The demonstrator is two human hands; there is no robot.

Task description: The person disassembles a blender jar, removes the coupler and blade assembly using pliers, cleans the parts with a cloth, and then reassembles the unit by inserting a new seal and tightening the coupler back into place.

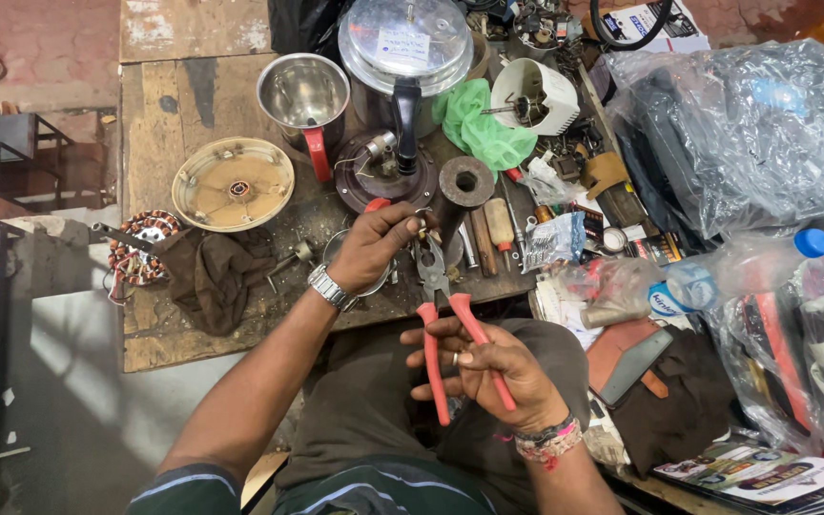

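Note:
My right hand (pixel 488 372) grips the red handles of a pair of pliers (pixel 445 319), held above my lap with the jaws pointing up toward the bench. My left hand (pixel 374 243), with a metal watch on the wrist, pinches a small metal part (pixel 422 227) right at the pliers' jaws. A thick dark metal pipe piece (pixel 460 191) stands just behind the hands on the worn wooden workbench (pixel 159 143).
On the bench are a steel jar with a red handle (pixel 305 100), a pressure cooker (pixel 404 57), a round cream base plate (pixel 233 184), a copper-wound stator (pixel 140 248), a brown rag (pixel 212 272), a green cloth (pixel 481 129), screwdrivers and loose parts. Plastic bags and bottles crowd the right.

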